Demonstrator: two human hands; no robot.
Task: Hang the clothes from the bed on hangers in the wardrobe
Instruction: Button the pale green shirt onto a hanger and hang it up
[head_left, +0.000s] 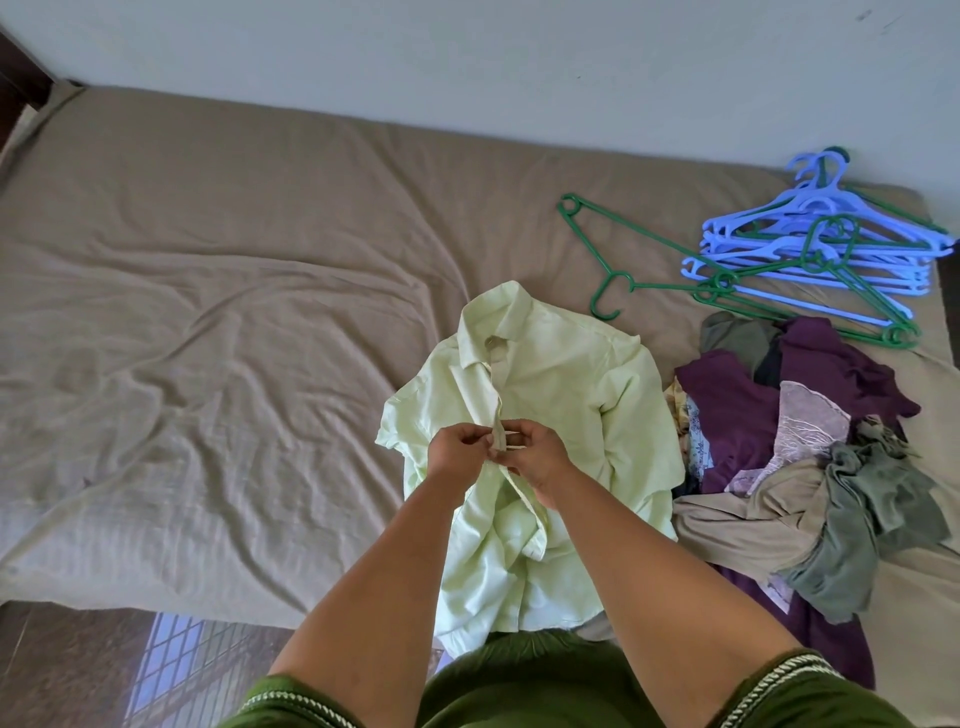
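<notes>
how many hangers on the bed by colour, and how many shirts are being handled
Green hangers: 1 lying apart, at least 2 more in the pile
Blue hangers: stacked and overlapping, exact count cannot be told
Pale green shirt: 1, pinched at the placket by the left hand and right hand
Total countable: 4

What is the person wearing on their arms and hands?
Nothing on the left hand or right hand: no gloves, rings or watch show. The forearms are bare. Short dark green sleeves with a pale patterned trim end near the elbows.
</notes>
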